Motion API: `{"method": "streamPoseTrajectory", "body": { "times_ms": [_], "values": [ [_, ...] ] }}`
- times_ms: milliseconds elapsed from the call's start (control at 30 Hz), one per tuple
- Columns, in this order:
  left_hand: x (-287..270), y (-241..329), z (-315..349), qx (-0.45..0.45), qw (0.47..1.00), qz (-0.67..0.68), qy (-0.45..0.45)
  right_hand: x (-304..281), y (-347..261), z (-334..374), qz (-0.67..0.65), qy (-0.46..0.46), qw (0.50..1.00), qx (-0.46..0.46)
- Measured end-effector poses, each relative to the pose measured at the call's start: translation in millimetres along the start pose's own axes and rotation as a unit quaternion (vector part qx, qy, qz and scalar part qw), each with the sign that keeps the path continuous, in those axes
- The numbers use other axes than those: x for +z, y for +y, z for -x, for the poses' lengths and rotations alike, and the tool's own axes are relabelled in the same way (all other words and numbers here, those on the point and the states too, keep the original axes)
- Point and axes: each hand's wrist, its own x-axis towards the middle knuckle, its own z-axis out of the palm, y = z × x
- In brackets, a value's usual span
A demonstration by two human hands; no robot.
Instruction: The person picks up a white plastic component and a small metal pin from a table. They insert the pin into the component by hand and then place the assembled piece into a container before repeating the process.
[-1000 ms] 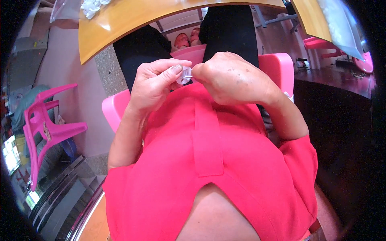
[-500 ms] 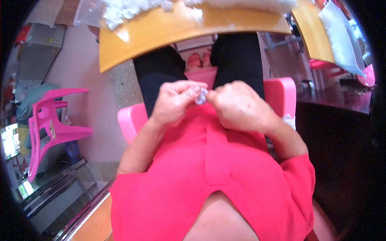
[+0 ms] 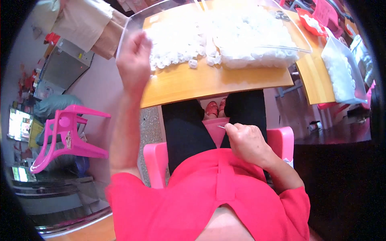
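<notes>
My left hand is raised at the left end of the wooden table, beside a heap of small white pieces. Its fingers are curled together and a bit blurred; whatever they may pinch cannot be made out. Over my lap, my right hand is closed around a thin tool with a pale, needle-like metal tip poking out past the thumb. The rest of that tool is hidden in the fist. A clear plastic box full of white pieces covers the table's right part.
Dark scissors lie at the far right of the table. On a second table rests a bag-like clear container of white pieces, near a red basket. A pink stool lies to the left, and a person stands beyond it.
My left hand has left my right hand and swung up and left to the table. The small clear-white piece between them is out of sight. The view has tilted up, showing more table.
</notes>
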Motion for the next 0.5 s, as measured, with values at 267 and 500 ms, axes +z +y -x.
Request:
{"method": "streamPoseTrajectory", "body": {
  "times_ms": [267, 500],
  "values": [
    [48.0, -61.7, -16.1, 0.230, 0.944, -0.234, 0.007, 5.2, 15.4, -6.6, 0.032, -0.052, 0.998, 0.024],
    [96.4, -93.4, 65.9, 0.201, 0.942, -0.192, -0.189, 4.9, 7.2, -10.1, 0.015, -0.065, 0.998, 0.003]
  ]
}}
